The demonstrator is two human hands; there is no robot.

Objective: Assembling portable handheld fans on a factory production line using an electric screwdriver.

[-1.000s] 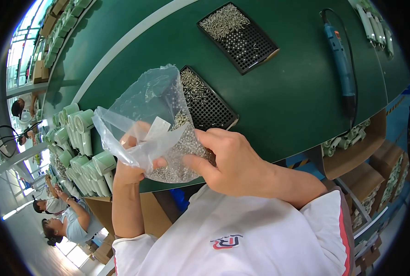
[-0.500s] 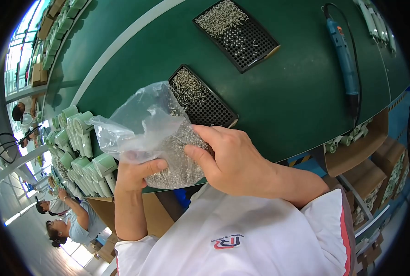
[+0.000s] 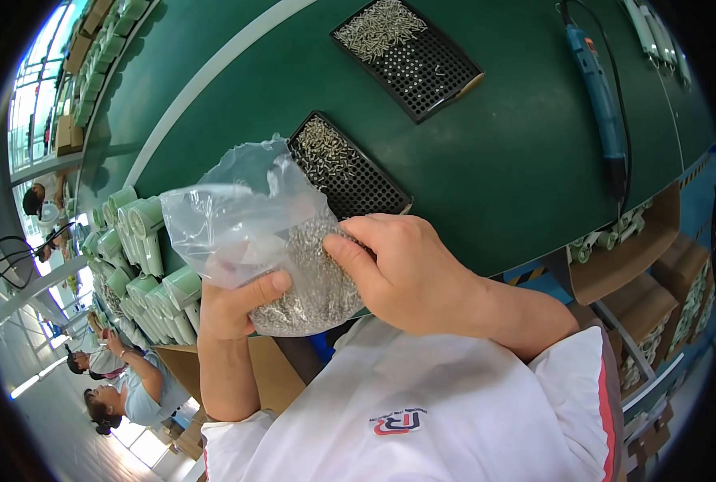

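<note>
Presently, one clear plastic bag (image 3: 273, 233) is lying between your two hands, above the tabletop's (image 3: 518, 169) front edge; its long axis is running from the filled, rounded base near you toward loose film at the far left. Left hand (image 3: 241, 301): gripping the bag's left side, thumb pressing the front, fingers partly hidden behind film. Right hand (image 3: 382, 269): gripping the bag's right side between thumb and forefinger, and lying nearer of the two to the nearer tray (image 3: 374, 189). That tray is sitting just beyond the bag and to its right, its long axis slanting from far left to near right; film is overlapping its left edge in view, contact uncertain. Materials: thin, creased, glossy film; small silvery metal pieces massing inside it; black, perforated trays, stiff-looking, with similar pieces heaping at their far-left ends. Farther tray (image 3: 438, 84): lying apart, toward the tabletop's far edge. Blue, cylindrical corded tool (image 3: 597, 96): resting toward the tabletop's right end. Pale green, round-headed parts (image 3: 145, 221): standing clustered left of the bag, smooth and tubular.
</note>
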